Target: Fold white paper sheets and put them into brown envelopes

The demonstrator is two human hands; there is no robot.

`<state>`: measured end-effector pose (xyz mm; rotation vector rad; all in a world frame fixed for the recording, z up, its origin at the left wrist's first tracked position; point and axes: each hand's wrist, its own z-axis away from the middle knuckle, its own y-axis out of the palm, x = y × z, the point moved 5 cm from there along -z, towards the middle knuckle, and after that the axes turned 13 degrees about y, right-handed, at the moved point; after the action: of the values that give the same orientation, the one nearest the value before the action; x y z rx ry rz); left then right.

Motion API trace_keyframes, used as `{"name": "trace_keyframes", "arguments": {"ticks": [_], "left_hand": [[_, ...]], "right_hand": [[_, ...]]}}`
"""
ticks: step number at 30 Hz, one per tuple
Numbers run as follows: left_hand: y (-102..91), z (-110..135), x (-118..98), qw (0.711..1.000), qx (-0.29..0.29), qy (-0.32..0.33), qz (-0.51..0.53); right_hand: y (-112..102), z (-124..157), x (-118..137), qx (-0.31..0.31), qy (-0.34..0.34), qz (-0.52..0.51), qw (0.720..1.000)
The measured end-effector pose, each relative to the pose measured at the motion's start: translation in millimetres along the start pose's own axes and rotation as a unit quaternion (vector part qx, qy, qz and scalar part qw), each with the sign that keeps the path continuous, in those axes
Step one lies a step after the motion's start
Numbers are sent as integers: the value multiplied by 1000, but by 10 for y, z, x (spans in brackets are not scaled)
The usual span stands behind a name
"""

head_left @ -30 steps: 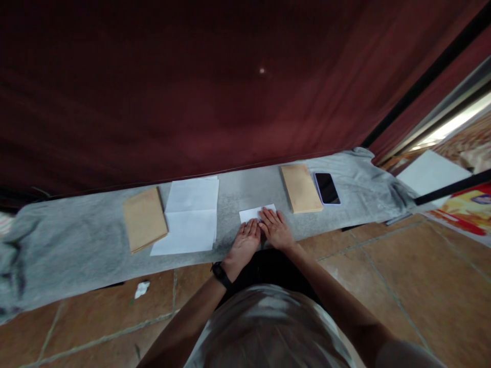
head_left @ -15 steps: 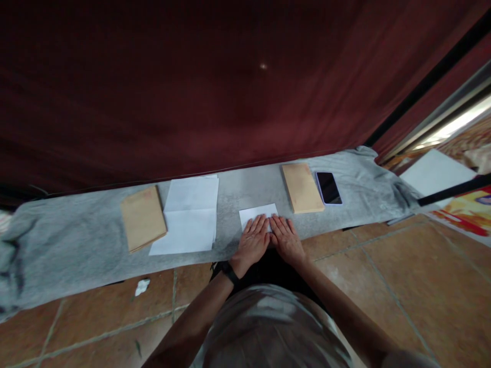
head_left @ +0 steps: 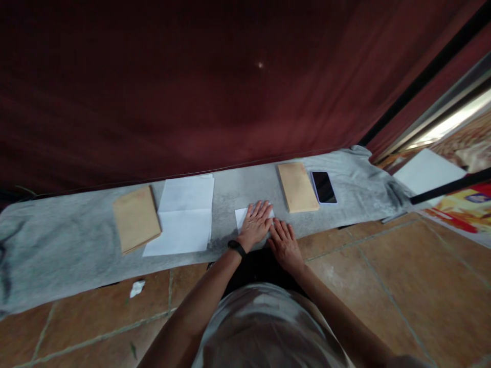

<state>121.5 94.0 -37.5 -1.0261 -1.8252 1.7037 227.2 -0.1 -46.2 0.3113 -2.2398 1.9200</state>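
And here at the middle of the dial is the small white paper (head_left: 240,216), flat on the cloth-covered tabletop (head_left: 76,240), right in front of the person! The left hand (head_left: 256,224) lies across it, palm down, fingers outstretched and a little spread, pointing towards one o'clock; a dark wristband (head_left: 237,248) sits on that wrist. At four o'clock comes the right hand (head_left: 285,244), also flat and extended, its fingertips at the paper's corner; whether they press on it, I can't tell. Neither hand is curled round anything.

Over to two o'clock, a tan paper stack (head_left: 298,187), and just beside it a phone (head_left: 324,187), dark screen, pale purple rim. Out at nine, larger white sheets (head_left: 186,220) with a crease running across; any writing on them is too faint to make out. Farther along nine, a tan envelope (head_left: 137,220) laps over their edge.

Now the lettering watch: far off at three o'clock, a red-and-yellow package (head_left: 462,217) shows a blue label (head_left: 480,198), too blurred to read. Down at eight, a white scrap (head_left: 137,289) lies on the tiled floor (head_left: 364,291).
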Motion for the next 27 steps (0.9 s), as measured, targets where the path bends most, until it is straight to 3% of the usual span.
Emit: {"name": "trace_keyframes", "arguments": {"ticks": [4,9,17,22,27], "left_hand": [[-9,75,-12,1000,5,4,-4],[-76,354,-67,999,11,29,-9],[-208,821,82,999,12,-1,-34],[-280,1010,138,999,10,-9,-48],[-278,1048,144,998,23,-16,-48]], "right_hand": [[14,7,-7,-2,-4,0,1000],[-18,7,-12,-3,-9,-4,1000],[-184,-129,-44,0,-15,-21,1000],[-162,-395,-56,-19,-21,-35,999],[-17,-830,197,13,-79,-24,997]]}}
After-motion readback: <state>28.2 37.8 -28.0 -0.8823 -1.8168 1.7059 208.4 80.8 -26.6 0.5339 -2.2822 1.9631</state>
